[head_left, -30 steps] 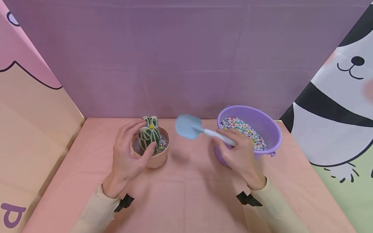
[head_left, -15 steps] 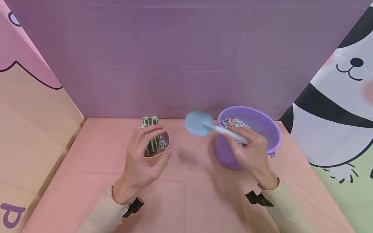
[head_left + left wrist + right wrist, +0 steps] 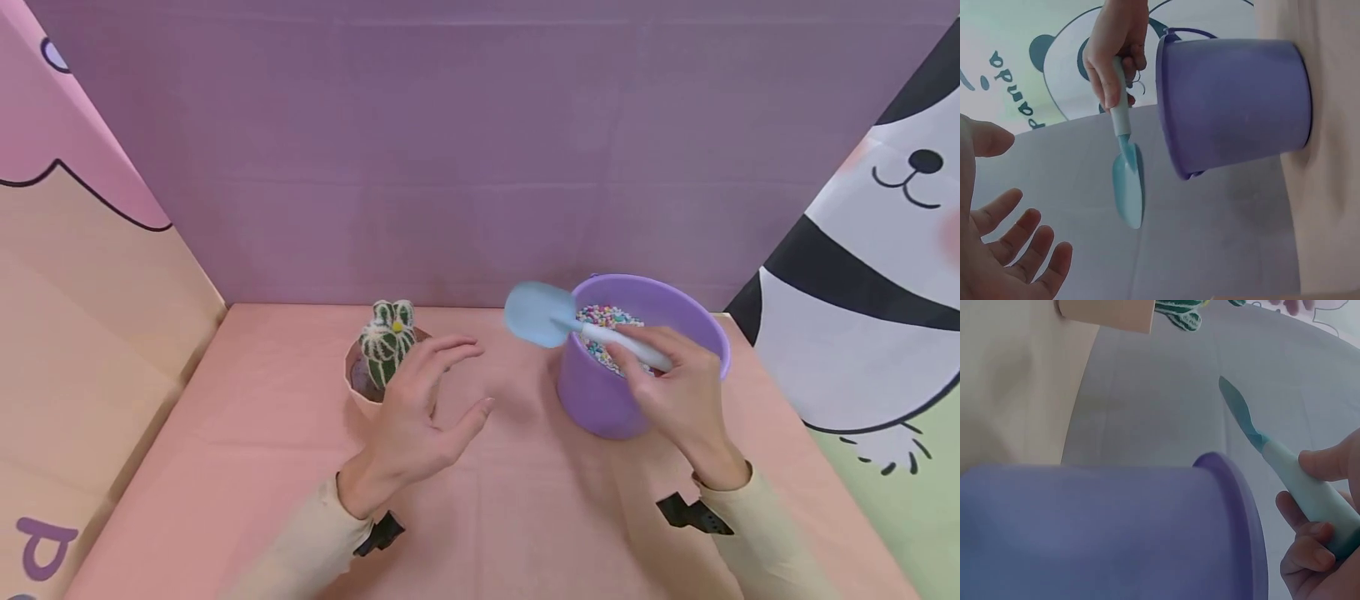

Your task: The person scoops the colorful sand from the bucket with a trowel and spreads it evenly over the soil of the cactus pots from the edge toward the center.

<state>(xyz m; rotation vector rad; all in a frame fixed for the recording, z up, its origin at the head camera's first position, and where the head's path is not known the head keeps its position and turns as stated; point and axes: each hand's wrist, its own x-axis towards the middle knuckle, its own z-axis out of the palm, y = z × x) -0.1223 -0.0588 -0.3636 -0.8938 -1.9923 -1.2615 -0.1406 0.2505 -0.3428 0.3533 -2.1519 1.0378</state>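
Note:
My right hand [image 3: 678, 387] grips the white handle of a light blue toy shovel [image 3: 542, 314] above a purple bucket [image 3: 600, 407]. The shovel's blade points left, past the bucket's rim, and looks bare. Small multicoloured beads [image 3: 609, 317] fill part of the bucket. My left hand [image 3: 420, 425] hovers with spread, relaxed fingers and nothing in them, in front of a potted cactus. That green knitted cactus [image 3: 386, 346] with a yellow dot stands in a peach pot [image 3: 354, 379], whose right side the hand hides. In the left wrist view the fingers [image 3: 1016, 237] are apart from the shovel.
A pink cloth [image 3: 262, 417] covers the table. Behind it rises a purple backdrop [image 3: 450, 150]. A panda print [image 3: 862, 333] hangs at the right, and a pink and beige printed panel [image 3: 90, 317] at the left.
My left hand has left the cactus and moved right, fingers spread. The right hand has carried the shovel rightward, so it now overlaps the bucket more. Pot and bucket stay put.

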